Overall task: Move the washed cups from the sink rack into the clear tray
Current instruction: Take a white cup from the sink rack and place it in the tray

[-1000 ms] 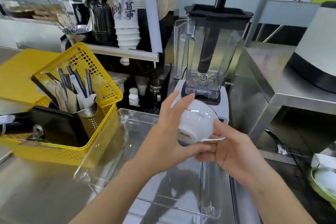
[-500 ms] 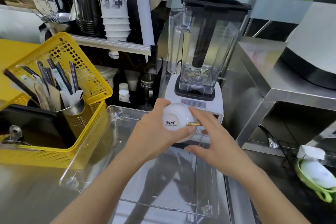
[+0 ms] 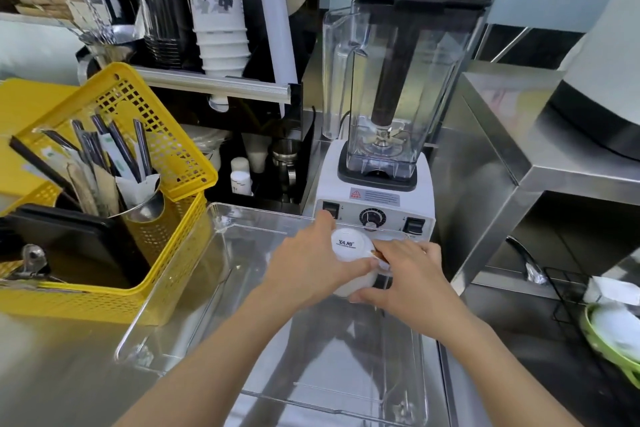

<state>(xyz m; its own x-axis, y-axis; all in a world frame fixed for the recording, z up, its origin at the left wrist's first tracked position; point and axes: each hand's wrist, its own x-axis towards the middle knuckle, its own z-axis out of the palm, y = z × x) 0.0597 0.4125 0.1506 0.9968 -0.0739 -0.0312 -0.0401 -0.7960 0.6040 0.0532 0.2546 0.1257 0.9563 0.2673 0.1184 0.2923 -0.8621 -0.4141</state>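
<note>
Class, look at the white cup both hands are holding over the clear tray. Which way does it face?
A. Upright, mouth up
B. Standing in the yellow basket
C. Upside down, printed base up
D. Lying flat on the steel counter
C: the white cup, held by the left hand and right hand over the clear tray, shows its printed base on top.

Both hands, left hand (image 3: 311, 263) and right hand (image 3: 412, 277), hold an upturned white cup (image 3: 351, 253) inside the clear tray (image 3: 180, 295), before a blender (image 3: 384, 135).
</note>
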